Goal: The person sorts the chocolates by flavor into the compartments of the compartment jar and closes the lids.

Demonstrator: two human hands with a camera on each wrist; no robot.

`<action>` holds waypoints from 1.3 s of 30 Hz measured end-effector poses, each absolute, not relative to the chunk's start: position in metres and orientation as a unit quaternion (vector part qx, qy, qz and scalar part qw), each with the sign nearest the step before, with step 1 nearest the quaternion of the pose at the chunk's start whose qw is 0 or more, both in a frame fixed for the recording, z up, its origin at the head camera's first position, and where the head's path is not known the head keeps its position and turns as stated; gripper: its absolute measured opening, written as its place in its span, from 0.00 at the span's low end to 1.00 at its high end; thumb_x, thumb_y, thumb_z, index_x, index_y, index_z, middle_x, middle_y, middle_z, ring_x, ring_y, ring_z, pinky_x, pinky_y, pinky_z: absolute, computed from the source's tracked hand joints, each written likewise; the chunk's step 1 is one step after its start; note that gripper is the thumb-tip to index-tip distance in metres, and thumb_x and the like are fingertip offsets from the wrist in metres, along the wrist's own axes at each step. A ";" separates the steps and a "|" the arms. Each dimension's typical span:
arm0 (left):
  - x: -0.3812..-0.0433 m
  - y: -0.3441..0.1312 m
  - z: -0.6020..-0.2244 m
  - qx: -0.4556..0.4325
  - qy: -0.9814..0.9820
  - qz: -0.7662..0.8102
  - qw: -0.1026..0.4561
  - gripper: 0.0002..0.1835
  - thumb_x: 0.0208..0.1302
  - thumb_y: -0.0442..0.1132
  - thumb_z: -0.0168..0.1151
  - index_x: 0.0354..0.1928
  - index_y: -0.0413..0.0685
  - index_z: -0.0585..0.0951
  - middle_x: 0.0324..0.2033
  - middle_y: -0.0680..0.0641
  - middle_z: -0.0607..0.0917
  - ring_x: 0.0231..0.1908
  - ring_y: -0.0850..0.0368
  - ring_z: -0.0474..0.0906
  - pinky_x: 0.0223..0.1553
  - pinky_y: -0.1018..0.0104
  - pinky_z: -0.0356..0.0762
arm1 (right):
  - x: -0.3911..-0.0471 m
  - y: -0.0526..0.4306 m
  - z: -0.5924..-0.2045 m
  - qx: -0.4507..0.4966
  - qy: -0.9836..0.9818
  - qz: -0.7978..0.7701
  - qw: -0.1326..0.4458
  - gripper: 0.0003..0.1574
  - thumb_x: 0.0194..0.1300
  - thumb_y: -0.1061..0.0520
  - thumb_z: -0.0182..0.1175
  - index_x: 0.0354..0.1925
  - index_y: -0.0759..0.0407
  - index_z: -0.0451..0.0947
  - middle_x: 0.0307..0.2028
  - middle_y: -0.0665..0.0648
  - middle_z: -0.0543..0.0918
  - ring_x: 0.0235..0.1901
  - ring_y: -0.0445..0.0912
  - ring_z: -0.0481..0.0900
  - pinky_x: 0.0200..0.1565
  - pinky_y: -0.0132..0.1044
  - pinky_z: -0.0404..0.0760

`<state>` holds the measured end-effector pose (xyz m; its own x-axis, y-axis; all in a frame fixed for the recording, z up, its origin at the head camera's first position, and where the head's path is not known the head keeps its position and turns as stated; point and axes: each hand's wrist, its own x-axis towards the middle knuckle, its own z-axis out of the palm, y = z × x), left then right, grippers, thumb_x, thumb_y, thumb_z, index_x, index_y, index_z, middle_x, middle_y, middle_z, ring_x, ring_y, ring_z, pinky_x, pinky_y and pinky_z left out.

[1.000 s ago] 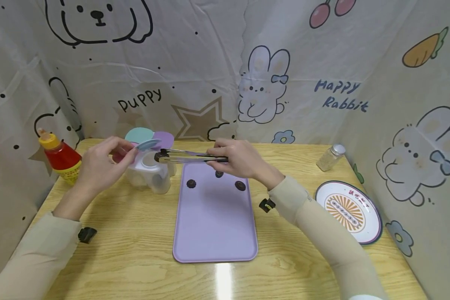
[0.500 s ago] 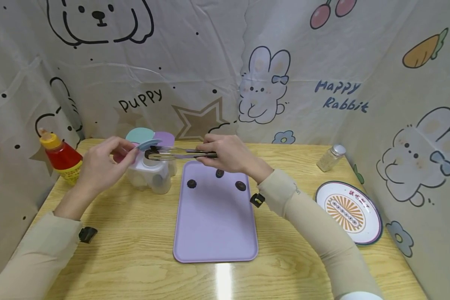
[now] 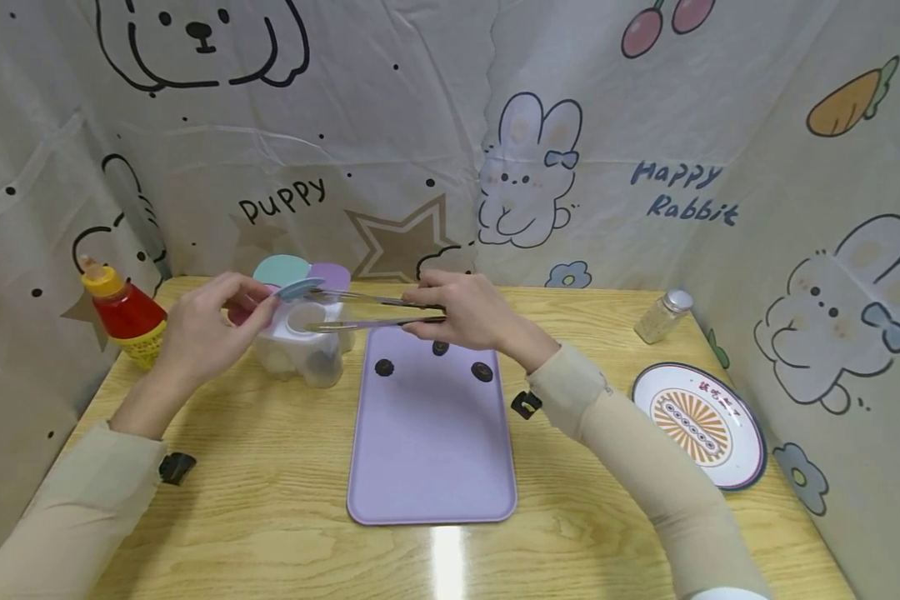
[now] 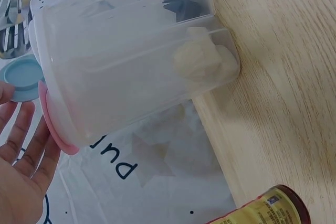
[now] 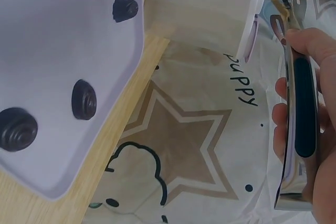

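My left hand pinches the raised blue lid of a clear, multi-compartment storage box. In the left wrist view, pale chunks lie in one compartment and dark pieces in another. My right hand grips metal tongs with dark handle grips. Their arms are spread over the box's round opening, and I see nothing between the tips. On the purple tray lie a dark scalloped piece and two dark swirled, chocolate-like pieces, one on the right.
A red squeeze bottle with a yellow cap stands left of the box. At the right are a small shaker jar and a patterned oval plate. Printed cloth hangs behind the wooden table.
The tongs have moved left to the box's opening, then spread apart. The dark piece between their tips is no longer there. My left hand keeps its hold on the blue lid.
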<state>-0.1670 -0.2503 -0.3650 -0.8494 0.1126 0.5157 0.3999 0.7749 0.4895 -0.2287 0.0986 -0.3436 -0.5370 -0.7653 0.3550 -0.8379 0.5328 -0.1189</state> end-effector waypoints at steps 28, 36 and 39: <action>-0.167 -0.249 -0.365 -0.136 -0.909 -0.306 0.248 0.07 0.67 0.36 0.71 0.44 0.42 0.86 0.35 0.42 0.89 0.32 0.53 0.78 0.36 0.89 0.66 | -0.224 0.158 -0.382 0.396 -0.900 0.137 0.120 0.25 0.61 0.41 0.75 0.50 0.53 0.86 0.39 0.51 0.88 0.29 0.40 0.76 0.28 0.31 0.71; -0.167 -0.250 -0.366 -0.136 -0.908 -0.307 0.252 0.07 0.67 0.36 0.72 0.44 0.42 0.86 0.35 0.42 0.89 0.31 0.55 0.77 0.36 0.89 0.66 | -0.226 0.161 -0.409 0.382 -0.915 0.098 0.081 0.26 0.64 0.37 0.72 0.52 0.51 0.87 0.40 0.51 0.88 0.28 0.40 0.76 0.26 0.30 0.70; -0.168 -0.250 -0.366 -0.135 -0.907 -0.309 0.252 0.07 0.67 0.36 0.72 0.44 0.42 0.87 0.34 0.43 0.89 0.31 0.58 0.76 0.35 0.89 0.67 | -0.226 0.161 -0.419 0.386 -0.915 0.091 0.074 0.27 0.63 0.38 0.73 0.53 0.51 0.87 0.41 0.51 0.88 0.29 0.40 0.78 0.27 0.32 0.74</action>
<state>-0.1676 -0.2499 -0.3660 -0.8360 0.0893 0.5414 0.4010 0.7728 0.4919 -0.2257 0.1612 -0.4187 -0.6911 -0.6926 0.2068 -0.7198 0.6855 -0.1097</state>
